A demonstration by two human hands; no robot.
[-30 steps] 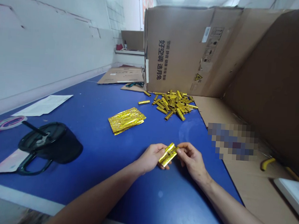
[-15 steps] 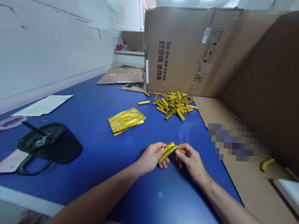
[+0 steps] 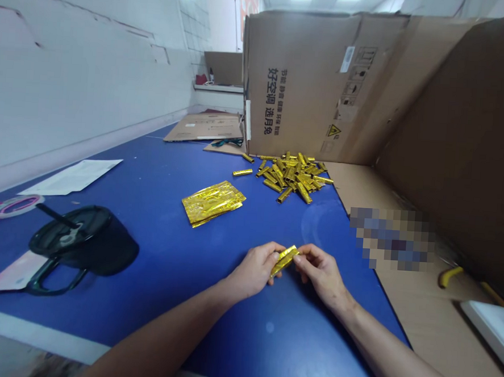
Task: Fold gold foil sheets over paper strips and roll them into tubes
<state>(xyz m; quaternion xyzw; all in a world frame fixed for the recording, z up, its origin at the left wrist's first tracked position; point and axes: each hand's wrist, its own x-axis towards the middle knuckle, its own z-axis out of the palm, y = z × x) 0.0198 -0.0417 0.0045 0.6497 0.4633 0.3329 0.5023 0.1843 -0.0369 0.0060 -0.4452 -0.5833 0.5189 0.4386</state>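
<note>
white walls [image 3: 83, 81] run along our left side, and a blue table [image 3: 157, 273] stretches out in front of us. we look down at it from our head camera. our left hand [image 3: 253, 271] and our right hand [image 3: 321, 272] are close together above the table, near the edge by us. both hands are held narrow, and their fingers pinch a small folded gold foil strip [image 3: 284, 261]. the strip is tilted and sits right between the two hands.

ahead of the hands lies a flat stack of gold foil pieces [image 3: 212, 203]. past it is a big heap of little gold tubes [image 3: 289, 176], with a few lying apart from the rest. the heap sits just in front of a tall brown cardboard box wall [image 3: 301, 83] with black writing on it.

on our left are a black cup [image 3: 84, 246] with a handle and a straw, a white paper sheet [image 3: 73, 176], and a pink tape roll [image 3: 16, 206]. on our right is a flat cardboard sheet [image 3: 354, 186] with a blurry patch [image 3: 392, 237] on it, and we cannot tell what is under the blur.
</note>
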